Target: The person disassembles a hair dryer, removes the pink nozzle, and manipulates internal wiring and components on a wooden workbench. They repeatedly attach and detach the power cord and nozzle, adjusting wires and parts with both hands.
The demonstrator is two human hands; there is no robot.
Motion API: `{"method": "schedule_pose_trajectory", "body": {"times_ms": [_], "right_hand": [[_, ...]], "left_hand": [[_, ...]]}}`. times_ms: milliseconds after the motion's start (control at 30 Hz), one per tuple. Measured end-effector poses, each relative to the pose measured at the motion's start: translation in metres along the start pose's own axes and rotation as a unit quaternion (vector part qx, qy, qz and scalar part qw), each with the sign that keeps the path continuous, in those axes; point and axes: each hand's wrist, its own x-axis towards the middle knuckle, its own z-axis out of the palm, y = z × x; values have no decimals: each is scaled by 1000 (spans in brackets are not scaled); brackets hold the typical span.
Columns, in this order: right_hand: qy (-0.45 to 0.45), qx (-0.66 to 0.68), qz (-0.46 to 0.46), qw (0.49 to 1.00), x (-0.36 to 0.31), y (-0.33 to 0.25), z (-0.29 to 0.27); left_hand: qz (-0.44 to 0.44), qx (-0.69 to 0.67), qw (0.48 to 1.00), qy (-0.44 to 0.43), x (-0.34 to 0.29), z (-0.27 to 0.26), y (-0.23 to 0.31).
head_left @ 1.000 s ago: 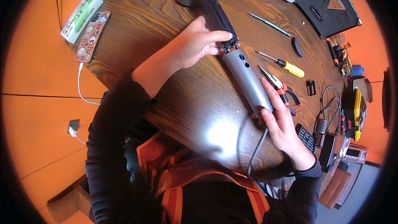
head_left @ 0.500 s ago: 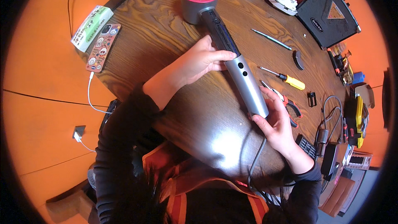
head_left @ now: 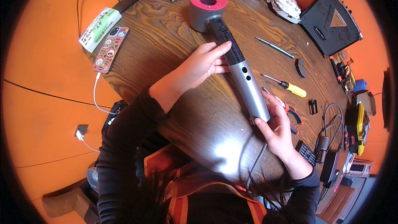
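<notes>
Hairdryer (head_left: 235, 54) with pink ring (head_left: 222, 0) on its head (head_left: 198, 20), held slantwise over the wood-grained counter (head_left: 186, 112). Dark inner handle (head_left: 225, 34) pinched narrowly in the left grip (head_left: 206, 63), and, following directly after it, silver sleeve (head_left: 248, 91) held at its nearer end in the right grip (head_left: 277, 126). Just beside the right grip, pliers (head_left: 295, 116) with red and black handles; a little farther, yellow-handled screwdriver (head_left: 296, 90).
</notes>
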Motion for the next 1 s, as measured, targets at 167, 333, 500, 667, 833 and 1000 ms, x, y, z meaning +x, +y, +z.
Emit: {"method": "schedule_pose_trajectory", "body": {"times_ms": [167,333,500,667,833,1000], "right_hand": [[-20,21,22,999,3,-7,0],[-21,52,53,997,6,-13,1],[-34,86,58,994,10,-13,5],[-28,80,52,995,12,-14,3],[-31,75,38,996,11,-14,2],[-37,69,44,996,8,-13,3]], "left_hand": [[-14,-4,1000,-22,-3,-2,3],[-17,-7,999,-35,-3,-2,3],[-29,15,999,-37,-4,-1,4],[-35,19,999,-30,-6,-1,7],[-30,-14,999,-29,-2,-1,10],[23,-22,998,46,3,0,12]]}}
